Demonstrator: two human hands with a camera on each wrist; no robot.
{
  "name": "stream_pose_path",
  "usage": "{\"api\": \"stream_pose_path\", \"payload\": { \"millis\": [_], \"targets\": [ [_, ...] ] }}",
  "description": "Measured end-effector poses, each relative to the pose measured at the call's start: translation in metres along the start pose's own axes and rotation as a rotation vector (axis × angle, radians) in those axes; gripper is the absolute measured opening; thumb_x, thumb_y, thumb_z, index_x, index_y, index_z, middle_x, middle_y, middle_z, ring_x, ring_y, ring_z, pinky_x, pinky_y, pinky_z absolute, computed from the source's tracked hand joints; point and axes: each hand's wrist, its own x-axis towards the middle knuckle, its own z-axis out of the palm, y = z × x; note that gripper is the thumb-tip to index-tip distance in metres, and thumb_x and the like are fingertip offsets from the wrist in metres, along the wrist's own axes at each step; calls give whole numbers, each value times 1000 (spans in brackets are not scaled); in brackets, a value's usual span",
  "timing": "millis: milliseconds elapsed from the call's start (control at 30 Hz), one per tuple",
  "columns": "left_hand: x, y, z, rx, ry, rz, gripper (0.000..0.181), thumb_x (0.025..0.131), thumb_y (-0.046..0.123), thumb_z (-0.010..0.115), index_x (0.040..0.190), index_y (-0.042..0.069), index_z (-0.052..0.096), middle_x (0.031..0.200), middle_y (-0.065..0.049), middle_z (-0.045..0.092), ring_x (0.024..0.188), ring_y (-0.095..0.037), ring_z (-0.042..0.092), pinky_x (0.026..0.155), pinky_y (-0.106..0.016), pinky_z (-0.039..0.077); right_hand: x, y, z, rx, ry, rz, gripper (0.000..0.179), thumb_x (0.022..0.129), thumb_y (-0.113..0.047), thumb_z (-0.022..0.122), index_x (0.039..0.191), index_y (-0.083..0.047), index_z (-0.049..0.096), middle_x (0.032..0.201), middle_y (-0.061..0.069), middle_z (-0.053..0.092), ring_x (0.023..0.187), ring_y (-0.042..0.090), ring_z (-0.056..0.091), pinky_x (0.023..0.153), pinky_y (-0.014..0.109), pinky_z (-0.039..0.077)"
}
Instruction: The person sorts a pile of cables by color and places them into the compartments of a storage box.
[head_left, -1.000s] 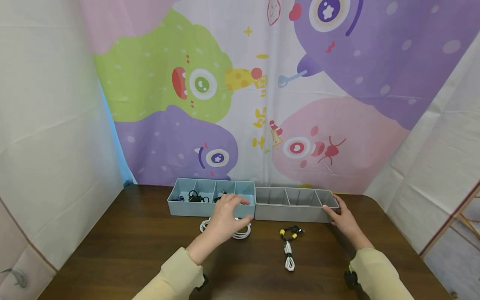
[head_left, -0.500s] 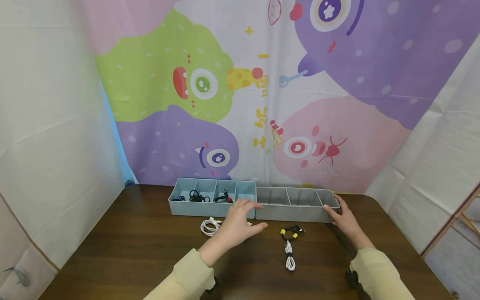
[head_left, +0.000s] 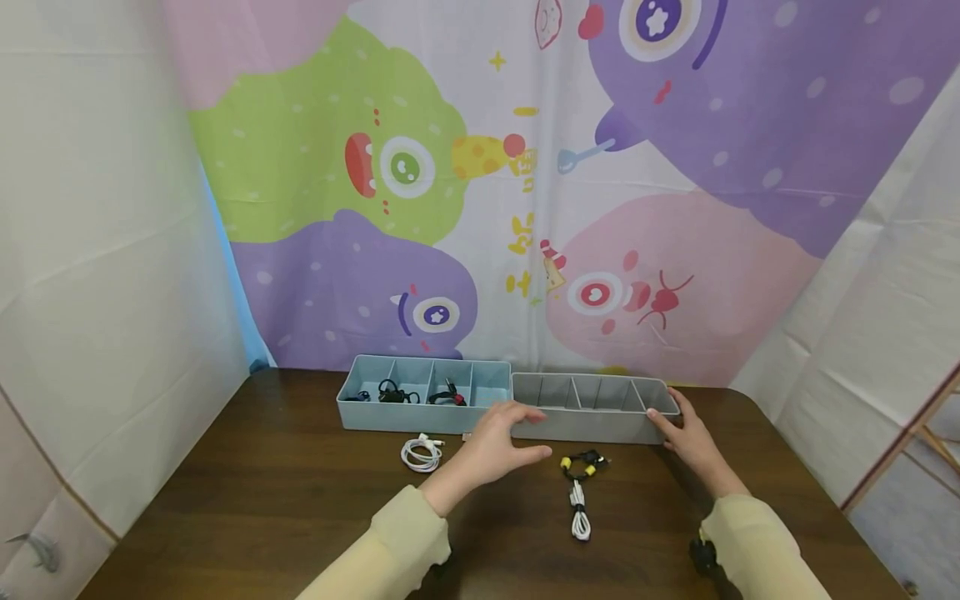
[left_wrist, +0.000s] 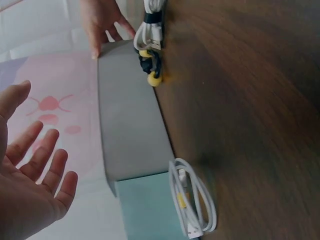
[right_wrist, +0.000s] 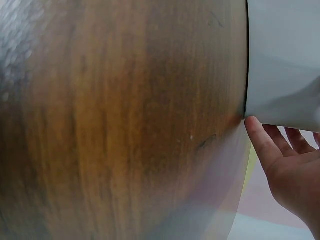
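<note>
1. Nearest, the tied white cable [head_left: 579, 512] lies right against the yellow-and-black cable [head_left: 581, 467] on the table [head_left: 262, 483]; lifting one could drag the other if their ends are snagged.
2. The left hand [head_left: 491, 446] is empty, thumb and fingers parted; coming in low, it could knock those cables apart.
3. The left white coil [head_left: 422, 453] sits near that forearm, so a sleeve might sweep it. The second white coil [left_wrist: 192, 200], mostly masked by the hand in the head view, could be brushed unseen.
4. The right hand [head_left: 693, 446] grips the gray tray [head_left: 585, 426] at its right end; uneven pressure could skew it.
5. A shoved gray tray might jolt the adjoining blue tray [head_left: 420, 418], shifting the dark cables [head_left: 397, 395] inside.
</note>
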Motion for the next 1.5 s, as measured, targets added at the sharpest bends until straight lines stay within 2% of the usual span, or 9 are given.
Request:
{"api": "stream_pose_path", "payload": {
  "millis": [200,467,633,767,867,1033,1233,1500],
  "targets": [
    [9,-8,7,-24,-50,42,47,82,33,73,123,13,61,113,-4,62,104,-20,53,91,-37,42,1,0,0,-4,1,0,80,96,-45,49,151,-7,6,140,35,31,120,43,44,88,47,49],
    [23,-16,17,-82,-146,31,46,85,29,71,125,9,59,119,-7,62,108,-25,53,95,-38,42,0,-2,0,3,3,-7,79,96,-43,49,151,-6,5,140,36,30,121,45,42,89,51,47],
    [31,-26,24,-162,-163,-1,47,85,25,71,126,5,58,121,-12,60,112,-32,51,97,-44,40,1,-3,0,0,1,-6,79,96,-43,49,151,-7,5,139,36,31,120,45,43,88,48,49],
    [34,-32,28,-196,-156,0,45,85,20,71,125,3,58,121,-14,60,112,-34,51,98,-46,39,0,-3,1,-1,-4,-3,79,96,-42,49,151,-7,5,138,35,32,120,44,44,87,47,49],
    [36,-34,31,-190,-163,16,45,85,19,71,124,2,58,121,-16,59,112,-34,52,98,-46,39,0,-3,1,-1,-3,0,78,97,-41,49,151,-7,5,138,35,32,119,44,44,87,48,49],
    [37,-36,38,-98,-192,26,46,85,24,71,125,3,58,121,-11,61,112,-26,55,98,-37,42,-1,-3,0,-6,0,7,79,96,-41,49,151,-6,4,137,36,33,119,43,44,87,47,49],
    [39,-37,49,-3,-248,-19,48,84,28,72,125,7,59,122,-5,61,114,-21,54,97,-29,41,-2,-2,0,-4,0,7,79,96,-42,49,151,-6,4,139,36,32,120,44,44,89,49,48],
    [41,-34,57,14,-325,-87,54,80,29,75,126,6,57,119,-9,62,112,-24,55,94,-30,43,-3,-5,0,-3,0,4,79,96,-42,50,151,-7,5,139,35,31,120,44,43,88,48,49]
  ]
}}
